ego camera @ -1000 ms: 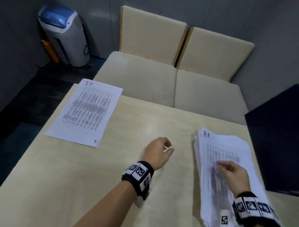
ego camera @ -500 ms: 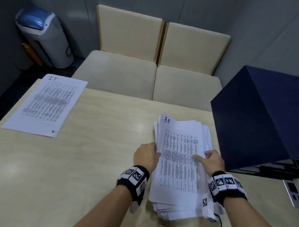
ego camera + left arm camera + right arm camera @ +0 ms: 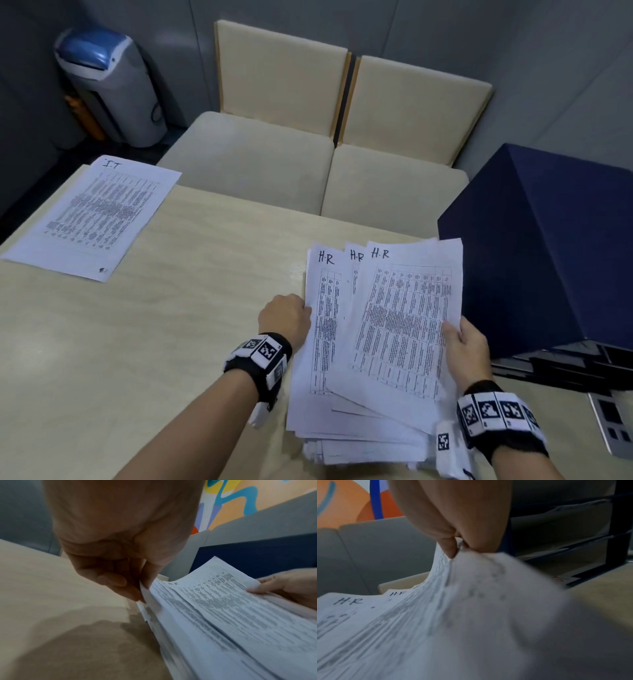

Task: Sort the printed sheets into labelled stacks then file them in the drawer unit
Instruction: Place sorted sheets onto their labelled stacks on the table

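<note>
While HR stack (image 3: 363, 394) sits on table (image 3: 154, 342) by dark blue drawer unit (image 3: 548, 257), top sheets fan out. R hand (image 3: 467, 346) pinches top sheet (image 3: 404, 325) edge, L hand (image 3: 286, 320) grips stack's left edge. IT sheet (image 3: 99, 216) far left.

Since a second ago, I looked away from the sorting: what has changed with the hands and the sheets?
The left hand left the bare table and now pinches the stack's left edge. The right hand, earlier flat on top, now pinches the H.R sheets at their right edge, lifted and fanned. The I.T sheet stayed put.
</note>
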